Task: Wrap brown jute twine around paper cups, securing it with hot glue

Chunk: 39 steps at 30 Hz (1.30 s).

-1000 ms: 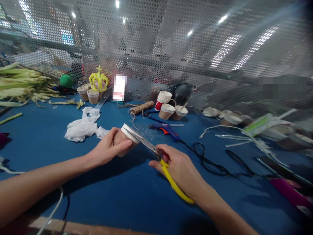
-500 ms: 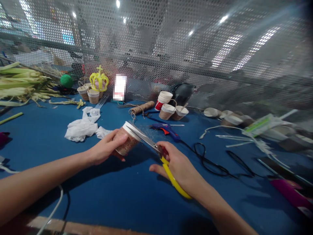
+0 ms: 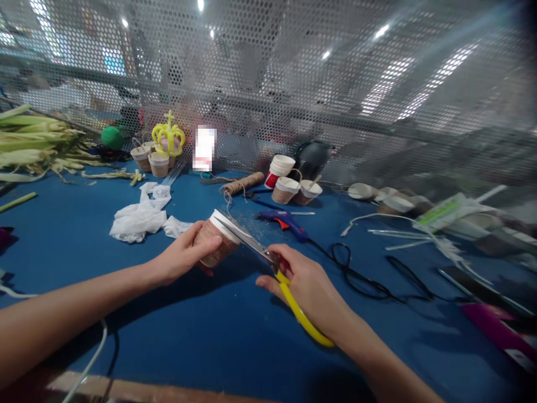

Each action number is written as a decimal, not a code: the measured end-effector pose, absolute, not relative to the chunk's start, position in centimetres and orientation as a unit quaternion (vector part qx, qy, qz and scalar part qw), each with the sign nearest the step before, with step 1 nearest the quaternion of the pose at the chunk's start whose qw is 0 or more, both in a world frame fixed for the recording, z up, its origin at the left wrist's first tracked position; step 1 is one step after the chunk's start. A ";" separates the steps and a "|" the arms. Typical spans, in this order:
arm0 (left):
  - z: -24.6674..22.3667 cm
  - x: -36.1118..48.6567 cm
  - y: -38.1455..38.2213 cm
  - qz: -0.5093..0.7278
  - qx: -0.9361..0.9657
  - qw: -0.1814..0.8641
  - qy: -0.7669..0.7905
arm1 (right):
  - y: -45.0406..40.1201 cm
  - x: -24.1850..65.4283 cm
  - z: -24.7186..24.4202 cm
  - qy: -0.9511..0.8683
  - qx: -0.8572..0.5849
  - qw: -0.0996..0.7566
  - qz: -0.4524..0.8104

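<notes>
Tilted on its side, a paper cup (image 3: 221,245) wrapped in brown twine with a white rim is held by my left hand (image 3: 187,252), thumb across the wrapping. My right hand (image 3: 308,285) grips yellow-handled scissors (image 3: 255,244) by their loops. The blades lie along the cup's rim, their tips at its upper left. Whether they touch the cup I cannot tell. Just behind the cup, a loose end of twine curls from a twine roll (image 3: 243,183). The fingers under the cup are mostly hidden.
A blue glue gun (image 3: 285,220) with a black cord lies right of the cup. White cloth (image 3: 138,218) is crumpled at left. Behind stand twine-wrapped cups (image 3: 286,191), stacked white cups (image 3: 280,168) and a yellow crown (image 3: 169,137). A perforated metal screen (image 3: 243,84) closes the back.
The left thumb has shifted slightly to the right along the cup. The scissors stay at the rim, almost unmoved. The view has moved a little.
</notes>
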<state>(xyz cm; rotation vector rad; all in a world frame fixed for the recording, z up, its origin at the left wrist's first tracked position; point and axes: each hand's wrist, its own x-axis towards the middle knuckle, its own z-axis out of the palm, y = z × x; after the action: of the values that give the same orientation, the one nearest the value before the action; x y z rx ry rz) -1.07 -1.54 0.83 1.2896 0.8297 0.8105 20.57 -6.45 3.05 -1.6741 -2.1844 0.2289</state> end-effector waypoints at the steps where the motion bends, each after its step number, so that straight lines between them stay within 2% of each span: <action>1: 0.8 -1.1 -1.5 0.356 0.569 0.645 0.365 | -6.5 20.5 3.1 -0.778 -0.594 0.189 0.078; 9: 0.7 -1.2 -1.3 0.361 0.563 0.652 0.357 | -6.7 20.2 3.7 -0.782 -0.590 0.187 0.071; 16: 0.3 -1.5 -0.7 0.321 0.479 0.762 0.294 | -6.5 20.8 3.3 -0.783 -0.588 0.191 0.063; 30: 0.6 -1.2 -1.2 0.352 0.577 0.651 0.347 | -6.4 20.7 2.8 -0.781 -0.588 0.199 0.072; 36: 0.5 -1.3 -1.0 0.360 0.577 0.641 0.356 | -6.6 20.4 3.2 -0.785 -0.585 0.196 0.054; 39: 0.3 -1.5 -0.8 0.362 0.551 0.673 0.337 | -6.6 20.3 3.4 -0.788 -0.582 0.198 0.045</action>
<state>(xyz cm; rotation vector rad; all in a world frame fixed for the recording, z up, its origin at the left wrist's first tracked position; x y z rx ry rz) -1.46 -0.79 0.33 1.2407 0.7577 0.8144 20.29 -6.59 3.35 -1.6277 -2.2050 0.1270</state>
